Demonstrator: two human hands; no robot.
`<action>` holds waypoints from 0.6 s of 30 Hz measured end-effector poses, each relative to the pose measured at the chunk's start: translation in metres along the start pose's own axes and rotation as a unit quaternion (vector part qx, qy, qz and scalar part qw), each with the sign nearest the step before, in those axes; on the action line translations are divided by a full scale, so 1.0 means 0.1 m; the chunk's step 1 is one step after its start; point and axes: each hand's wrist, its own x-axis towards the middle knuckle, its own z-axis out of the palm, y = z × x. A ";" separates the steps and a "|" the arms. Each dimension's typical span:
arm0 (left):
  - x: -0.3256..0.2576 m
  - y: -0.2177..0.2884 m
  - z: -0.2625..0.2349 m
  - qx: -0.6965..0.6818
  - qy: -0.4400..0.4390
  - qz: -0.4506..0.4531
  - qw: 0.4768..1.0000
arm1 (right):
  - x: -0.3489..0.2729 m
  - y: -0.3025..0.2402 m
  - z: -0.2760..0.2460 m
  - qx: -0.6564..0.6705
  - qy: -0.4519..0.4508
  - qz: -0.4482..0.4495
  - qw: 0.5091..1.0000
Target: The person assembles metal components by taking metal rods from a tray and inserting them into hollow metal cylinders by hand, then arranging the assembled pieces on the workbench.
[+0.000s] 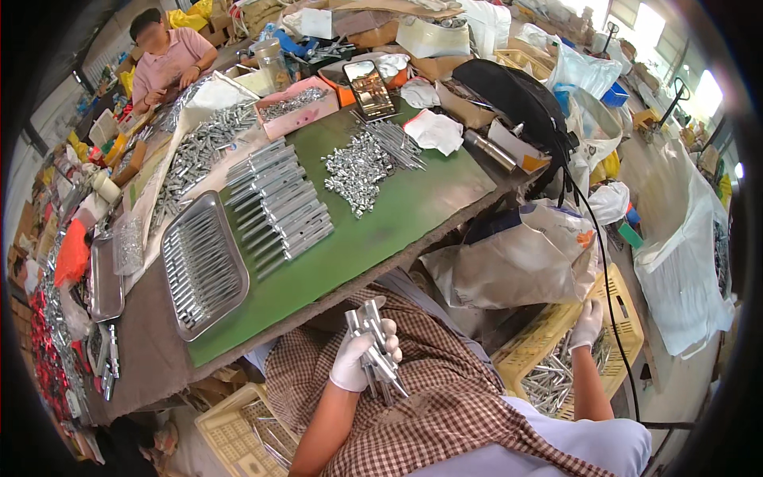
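My left hand [355, 359], in a white glove, is closed around a bundle of silver metal sleeves with thinner rods [381, 362], held above my checked apron. My gloved right hand [586, 324] is down at the yellow plastic crate [628, 306] on the right, by its far side. Its fingers are too small to read. Loose silver rods [548, 380] lie in that crate. On the green table mat [397, 230], sleeved rods [278, 207] lie side by side in a row. A metal tray [245, 274] to their left holds more silver pieces in rows.
Small metal parts [358, 171] are heaped on the mat beside thin pins [395, 143]. A phone [369, 89] stands behind them, near a pink box [298, 111]. Another yellow crate [214, 429] is below the table. A black cable [608, 262] hangs at right. Someone sits far left.
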 end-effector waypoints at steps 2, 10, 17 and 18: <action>0.05 0.01 0.01 0.026 -0.046 -0.028 0.998 | -0.24 0.44 -0.15 0.044 -0.037 0.064 0.996; 0.00 -0.02 0.00 0.040 -0.054 -0.056 0.996 | -1.02 1.18 0.40 0.231 -0.193 0.313 0.901; -0.08 -0.09 -0.15 0.056 -0.019 -0.030 0.998 | -1.04 1.50 0.14 -0.308 -0.520 -0.041 0.795; -0.09 -0.10 -0.21 0.035 -0.033 -0.045 0.998 | -1.10 1.56 0.11 -0.311 -0.520 -0.040 0.794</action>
